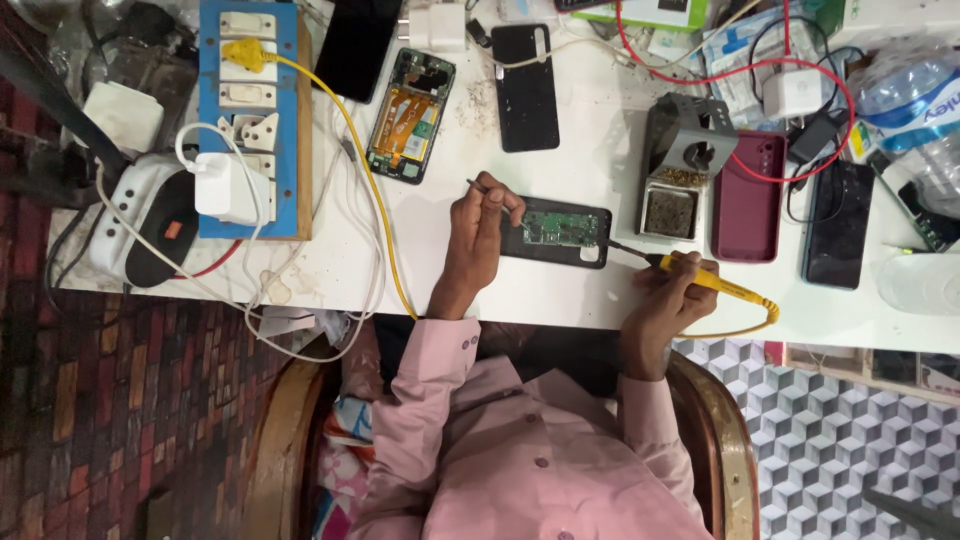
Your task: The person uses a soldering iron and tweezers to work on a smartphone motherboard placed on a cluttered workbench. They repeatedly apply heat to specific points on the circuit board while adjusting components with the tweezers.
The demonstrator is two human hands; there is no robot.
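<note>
White bench [560, 300], crowded edge to edge. Blue socket board [248, 120] at the far left carries a white charger [228, 188] and a yellow plug; its yellow cord [370, 200] loops across the bench toward the person. An opened phone [410, 115], a dark phone [525, 88], a maroon case [747, 195] and a grey iron stand [685, 160] lie around the work.

Open phone [556, 232] lies flat near the bench's front edge, between the two hands, green board [560, 228] exposed.

Left hand [480, 235] is closed around thin tweezers [492, 192], points down at the board's left end. Right hand [672, 290] is wrapped around a yellow soldering iron [700, 278], dark tip reaching the phone's right edge.

Risks, as judged: the phone is unclamped, so pressure from either tool may slide it and smear the joint. A hot tip lingering could lift a pad (or scorch nearby plastic). The cord trails off the front edge by the right wrist; a snag would jerk the iron. Clutter leaves little room to set it down safely.
</note>
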